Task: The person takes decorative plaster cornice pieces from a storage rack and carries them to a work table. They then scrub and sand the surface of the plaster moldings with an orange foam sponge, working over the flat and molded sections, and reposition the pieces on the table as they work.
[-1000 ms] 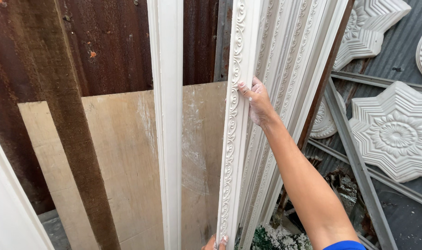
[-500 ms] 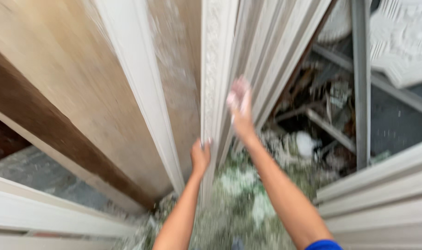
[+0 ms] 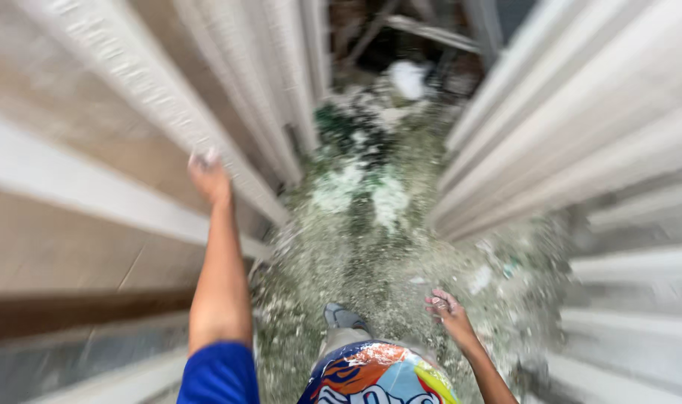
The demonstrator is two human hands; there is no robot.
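Heavy motion blur here. Left hand [image 3: 208, 177] up against a white moulding strip [image 3: 172, 120] leaning at left, its grip too smeared to tell. Right hand [image 3: 447, 308] hangs free over the rubble-strewn ground [image 3: 371, 239], fingers loosely curled, holding nothing.

This looked like a plaster moulding workshop or storage yard. Long white cornice strips [image 3: 161, 112] leaned in rows just beside the left hand [image 3: 208, 179], with more strips [image 3: 580, 127] stacked beyond the right hand [image 3: 449, 310]. Between the hands, the rough floor [image 3: 371, 254] was littered with white plaster crumbs and debris.
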